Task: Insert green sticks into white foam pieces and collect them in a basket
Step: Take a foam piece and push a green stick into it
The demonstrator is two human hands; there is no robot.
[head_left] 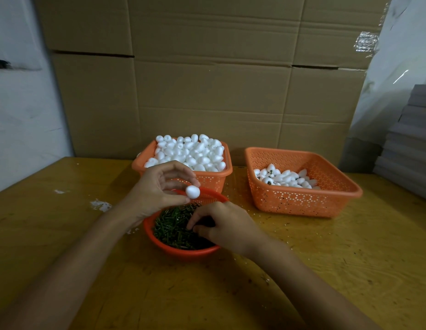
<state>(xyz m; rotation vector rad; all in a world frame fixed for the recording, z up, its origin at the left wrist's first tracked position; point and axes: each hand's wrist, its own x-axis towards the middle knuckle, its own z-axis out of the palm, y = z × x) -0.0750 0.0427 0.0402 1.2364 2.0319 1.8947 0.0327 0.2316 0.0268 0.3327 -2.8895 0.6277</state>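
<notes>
— Crumbs of white foam (101, 206) lie at the left of the yellow tabletop (52, 246). What comes next?
— The left hand (159, 189), raised, pinching one white foam piece (192, 191) between thumb and fingertip, just above the far rim of a round red bowl (183, 254).
— And in the bowl?
— Green sticks (173, 229), a loose heap. The right hand (223, 225) reaches in with curled fingers, the tips down among them.
— Does it have one?
— I cannot tell; thumb and forefinger are close together, but the sticks hide the rest.
— Behind the bowl?
— An orange basket (207, 178) heaped with plain foam pieces (188, 151). To its right, apart from it, the second orange basket (302, 198) holds a small pile of foam pieces with stems (285, 178) in its back left corner.
</notes>
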